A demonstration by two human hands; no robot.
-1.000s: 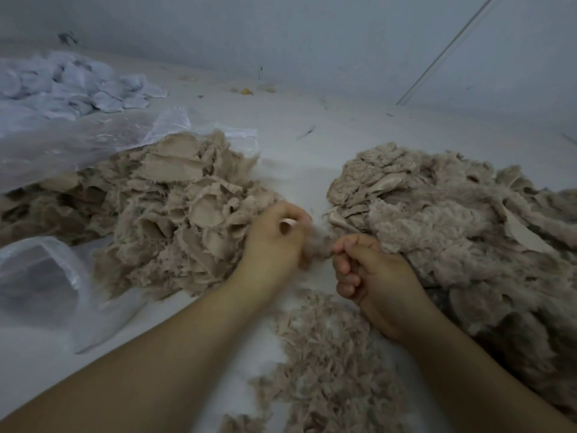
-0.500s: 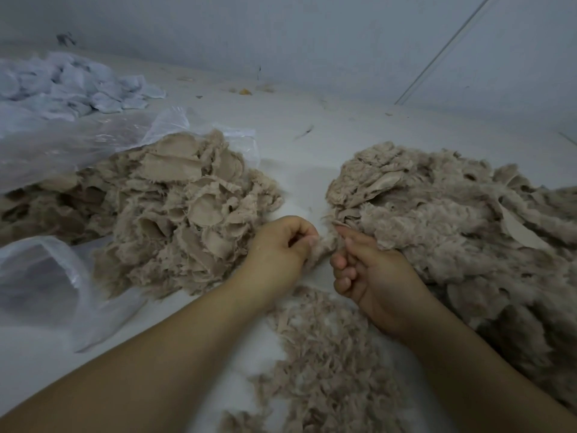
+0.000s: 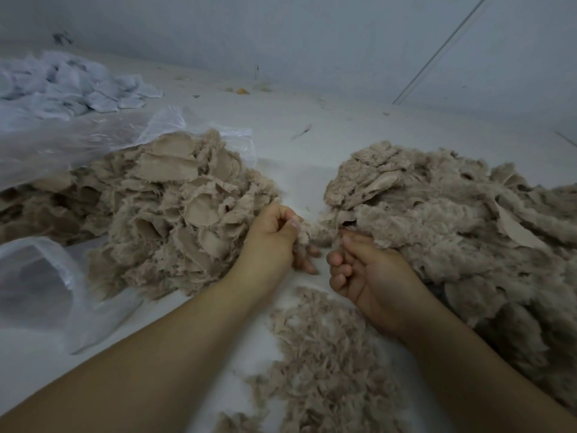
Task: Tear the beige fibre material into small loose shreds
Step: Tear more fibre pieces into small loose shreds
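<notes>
Far left corner of the white desk (image 3: 359, 129): heap of pale blue-white fabric scraps (image 3: 65, 85). Clear plastic bag (image 3: 56, 145) spills a pile of beige fibre pieces (image 3: 175, 214) along the left side; a second clear bag (image 3: 40, 285) lies at the near left edge. Left hand (image 3: 271, 242) pinches a beige fibre tuft (image 3: 315, 229) with thumb and curled fingers. Right hand (image 3: 368, 276), fingers curled, grips the tuft's other end. Loose shreds (image 3: 324, 364) lie under the hands at the near edge. Large fluffy beige fibre mound (image 3: 462, 226) fills the right side.
</notes>
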